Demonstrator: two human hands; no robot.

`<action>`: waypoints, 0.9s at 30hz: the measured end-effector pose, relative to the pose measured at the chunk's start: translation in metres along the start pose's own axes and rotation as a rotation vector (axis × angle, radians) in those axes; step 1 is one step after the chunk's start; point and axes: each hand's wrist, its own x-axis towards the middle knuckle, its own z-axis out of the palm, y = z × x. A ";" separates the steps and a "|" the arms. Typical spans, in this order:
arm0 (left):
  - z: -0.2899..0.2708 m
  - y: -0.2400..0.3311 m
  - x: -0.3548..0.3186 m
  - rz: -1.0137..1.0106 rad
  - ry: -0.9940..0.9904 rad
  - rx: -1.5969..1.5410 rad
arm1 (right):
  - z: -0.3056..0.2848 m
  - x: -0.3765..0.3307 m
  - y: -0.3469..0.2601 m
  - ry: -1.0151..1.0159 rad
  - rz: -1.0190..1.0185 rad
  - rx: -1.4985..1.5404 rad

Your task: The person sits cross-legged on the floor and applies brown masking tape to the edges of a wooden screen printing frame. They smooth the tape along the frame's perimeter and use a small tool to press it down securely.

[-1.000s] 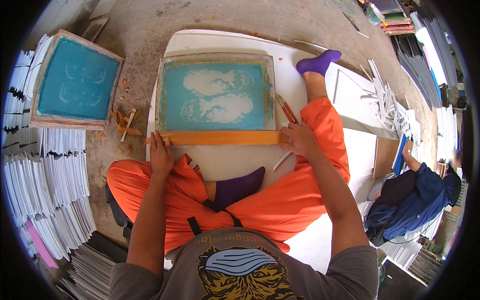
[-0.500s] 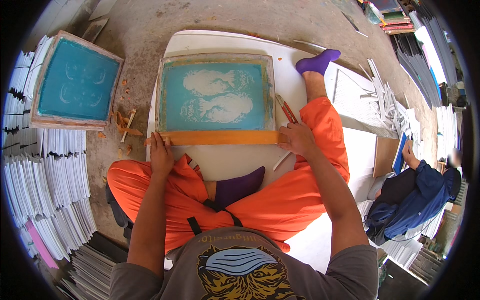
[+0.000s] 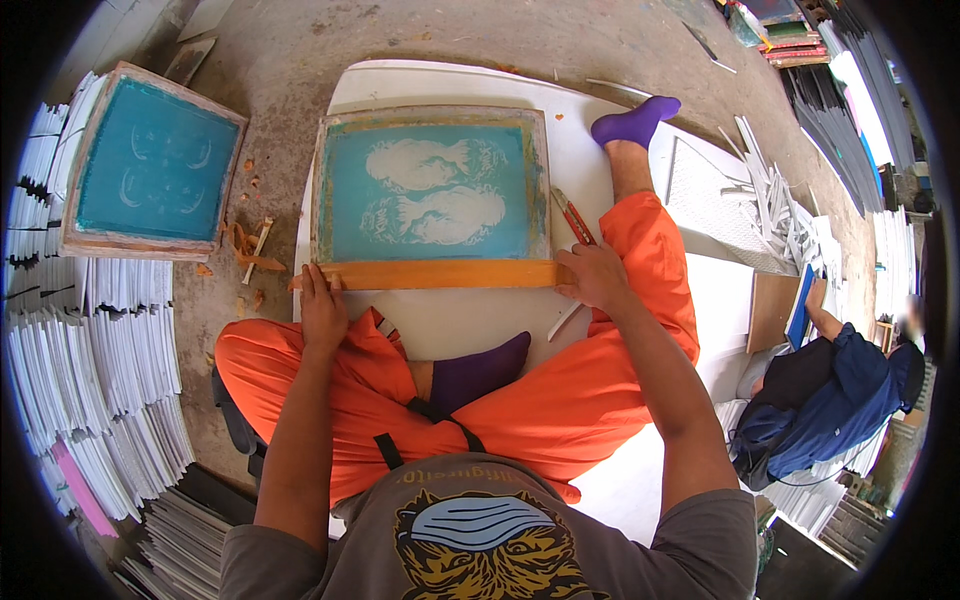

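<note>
A wood-framed printing screen (image 3: 543,190) with blue-green mesh and pale printed figures lies flat in front of me. Along its near edge runs a straight strip of orange-brown tape (image 3: 450,275). At the strip's left end, my left hand (image 3: 322,305) holds it, fingers pointing away from me. My right hand (image 3: 596,275) pinches the right end with bent fingers. Just beyond that hand rests a red utility knife (image 3: 573,216), partly hidden by it. A thin white strip (image 3: 565,321) lies on the near side of my right hand.
A white board (image 3: 440,85) lies under the screen. At left, a second blue screen (image 3: 150,165) leans on stacked white sheets (image 3: 95,370). Orange tape scraps (image 3: 250,250) litter the floor. White offcuts (image 3: 775,205) are piled at right, near another person (image 3: 830,400) holding a blue panel.
Both my hands and the tape strip stay almost in place, with only a very slight shift of the right hand. The other person's arm and head have moved a little.
</note>
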 end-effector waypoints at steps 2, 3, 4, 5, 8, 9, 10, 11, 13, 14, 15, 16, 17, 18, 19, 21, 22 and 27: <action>0.001 -0.001 0.000 0.005 0.005 -0.015 | -0.001 0.001 -0.001 -0.011 0.002 -0.006; 0.001 -0.001 0.000 0.007 0.008 -0.022 | -0.001 0.001 -0.001 -0.020 0.004 -0.010; 0.001 -0.002 0.000 0.003 0.005 -0.023 | -0.002 0.002 -0.001 -0.029 0.006 -0.014; 0.001 -0.001 0.000 -0.001 0.001 -0.024 | -0.002 0.003 -0.002 -0.046 0.014 -0.021; 0.001 0.000 0.001 -0.009 -0.002 -0.023 | -0.003 0.006 -0.003 -0.077 0.030 -0.039; 0.001 0.000 0.001 -0.010 -0.002 -0.022 | -0.001 0.006 -0.002 -0.075 0.031 -0.044; 0.001 0.001 0.001 -0.007 0.000 -0.008 | 0.001 0.006 -0.002 -0.073 0.031 -0.049; 0.001 0.001 0.001 -0.006 0.002 0.006 | 0.004 0.006 -0.002 -0.064 0.031 -0.054; 0.001 0.001 -0.001 -0.007 0.002 0.022 | 0.008 0.007 -0.004 -0.046 0.030 -0.063; 0.000 0.003 -0.001 -0.008 -0.001 0.023 | 0.008 0.008 -0.005 -0.064 0.038 -0.075; -0.001 0.004 -0.001 -0.010 -0.004 0.025 | 0.009 0.010 -0.007 -0.083 0.047 -0.086; 0.000 0.004 -0.001 -0.004 0.000 0.031 | 0.009 0.011 -0.009 -0.101 0.056 -0.097; 0.002 0.002 -0.001 0.001 0.006 0.035 | 0.009 0.011 -0.010 -0.098 0.055 -0.101; 0.003 0.000 -0.001 0.006 0.011 0.040 | 0.010 0.011 -0.011 -0.094 0.054 -0.105; 0.004 -0.002 -0.002 0.012 0.014 0.042 | 0.012 0.011 -0.012 -0.091 0.054 -0.108; 0.005 -0.006 -0.001 0.030 0.026 0.042 | 0.010 0.014 -0.015 -0.117 0.056 -0.117; 0.006 -0.008 -0.001 0.016 0.018 0.027 | 0.010 0.015 -0.018 -0.130 0.056 -0.120; -0.002 -0.001 0.009 -0.040 -0.045 -0.029 | 0.004 0.019 -0.025 -0.195 0.119 -0.215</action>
